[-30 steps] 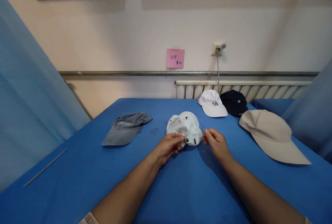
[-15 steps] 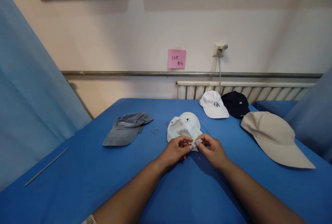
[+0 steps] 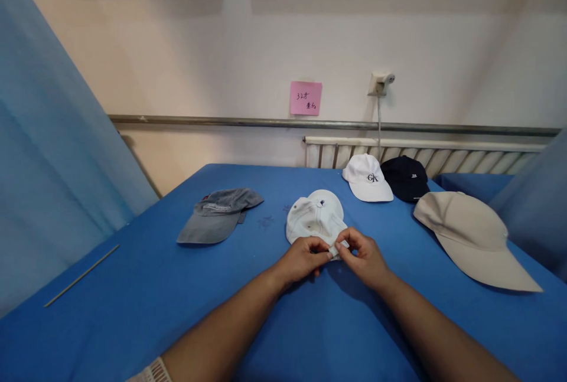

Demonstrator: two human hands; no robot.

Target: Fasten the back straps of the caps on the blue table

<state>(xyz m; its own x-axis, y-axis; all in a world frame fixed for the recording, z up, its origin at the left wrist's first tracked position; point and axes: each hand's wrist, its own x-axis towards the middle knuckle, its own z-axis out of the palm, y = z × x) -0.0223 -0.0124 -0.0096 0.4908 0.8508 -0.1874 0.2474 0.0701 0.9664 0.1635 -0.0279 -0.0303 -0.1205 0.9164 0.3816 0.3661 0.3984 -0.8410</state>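
Note:
A pale, nearly white baseball cap (image 3: pixel 310 216) lies in the middle of the blue table, its brim pointing away from me and its back strap toward me. My left hand (image 3: pixel 303 259) pinches the near edge of the cap at the strap. Close beside it, my right hand (image 3: pixel 362 257) holds the strap's end between thumb and fingers. The fingers of both hands nearly meet there and cover the strap's buckle. Off to the left rests a grey cap (image 3: pixel 217 216), apart from both hands.
At the back right sit a white cap (image 3: pixel 367 178) and a dark navy cap (image 3: pixel 405 178). A large beige cap (image 3: pixel 476 240) lies at the right. A thin stick (image 3: pixel 82 276) lies near the left edge of the blue table (image 3: pixel 177 299). A radiator (image 3: pixel 345 154) stands behind.
My right hand has moved left and down to my left hand, bringing the strap end with it. The metal pieces seen earlier on the strap are now covered by my fingers.

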